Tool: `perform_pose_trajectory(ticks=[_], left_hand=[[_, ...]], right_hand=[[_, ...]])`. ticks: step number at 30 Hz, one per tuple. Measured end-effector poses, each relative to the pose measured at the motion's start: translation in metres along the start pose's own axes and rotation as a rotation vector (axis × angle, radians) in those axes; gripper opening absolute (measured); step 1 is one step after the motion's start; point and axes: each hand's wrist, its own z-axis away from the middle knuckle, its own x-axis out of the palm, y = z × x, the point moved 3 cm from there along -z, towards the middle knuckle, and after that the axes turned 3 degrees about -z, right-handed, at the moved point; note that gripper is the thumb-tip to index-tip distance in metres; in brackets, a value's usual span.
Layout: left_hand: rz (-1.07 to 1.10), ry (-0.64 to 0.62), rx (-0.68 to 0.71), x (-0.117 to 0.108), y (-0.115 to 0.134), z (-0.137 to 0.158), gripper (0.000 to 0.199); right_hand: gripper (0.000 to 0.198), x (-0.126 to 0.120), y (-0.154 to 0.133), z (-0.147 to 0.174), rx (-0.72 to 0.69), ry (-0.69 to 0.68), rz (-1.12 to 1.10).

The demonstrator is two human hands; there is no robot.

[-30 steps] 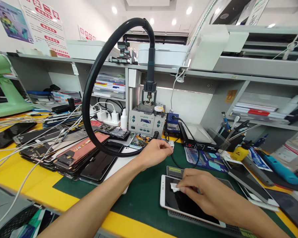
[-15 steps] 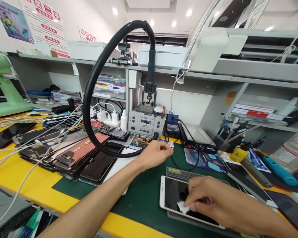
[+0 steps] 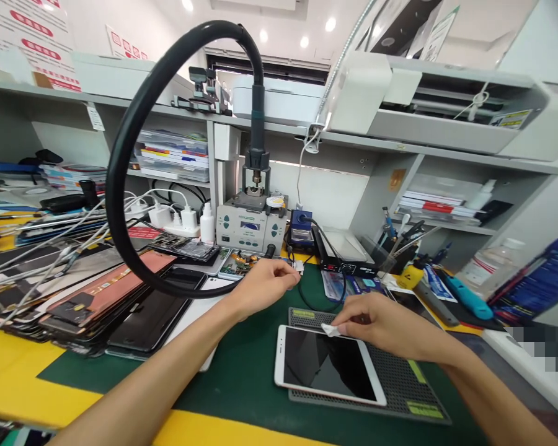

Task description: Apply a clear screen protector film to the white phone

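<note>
A white phone (image 3: pixel 331 362) with a dark screen lies face up on a grey perforated mat (image 3: pixel 402 378). My right hand (image 3: pixel 376 319) pinches a small crumpled white wipe (image 3: pixel 331 330) at the phone's far long edge. Further back, my left hand (image 3: pixel 266 284) hovers over the green mat (image 3: pixel 242 353) with its fingertips pressed together. A small white piece (image 3: pixel 299 266) shows just beyond those fingertips; whether they hold it, I cannot tell.
A thick black hose (image 3: pixel 116 179) loops from the hot-air station (image 3: pixel 251 228) past my left forearm. Stacked phone screens (image 3: pixel 106 288) and white cables crowd the left. A soldering iron stand (image 3: pixel 301 229), a yellow bottle (image 3: pixel 411 275) and a blue-handled tool (image 3: pixel 467 297) are behind and right.
My right hand has moved with the wipe from the near part of the screen to the phone's far edge, uncovering the screen. My left hand keeps its pinch. The view has turned right.
</note>
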Motion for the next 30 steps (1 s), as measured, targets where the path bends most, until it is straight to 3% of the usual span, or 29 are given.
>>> perform_pose_trajectory(ticks=[11, 18, 22, 24, 28, 30], left_hand=[[0.004, -0.027, -0.063, 0.001, -0.006, 0.0, 0.027], [0.001, -0.039, -0.075, 0.003, -0.012, -0.003, 0.026], [-0.009, -0.045, -0.077, 0.003, -0.013, -0.004, 0.027], [-0.017, -0.045, -0.078, 0.004, -0.014, -0.004, 0.027], [-0.031, -0.043, -0.079, 0.004, -0.016, -0.005, 0.027], [-0.032, -0.047, -0.08, 0.005, -0.015, -0.005, 0.028]], right_hand=[[0.019, -0.001, 0.007, 0.005, 0.038, -0.146, -0.017], [0.018, 0.002, 0.002, 0.027, 0.027, -0.392, -0.025], [0.019, 0.002, 0.005, 0.04, -0.015, -0.533, -0.135], [0.023, -0.003, 0.008, 0.041, -0.008, -0.478, -0.185], [0.027, -0.016, 0.019, 0.032, 0.088, -0.206, -0.162], [0.026, -0.015, 0.021, 0.027, 0.128, -0.184, -0.127]])
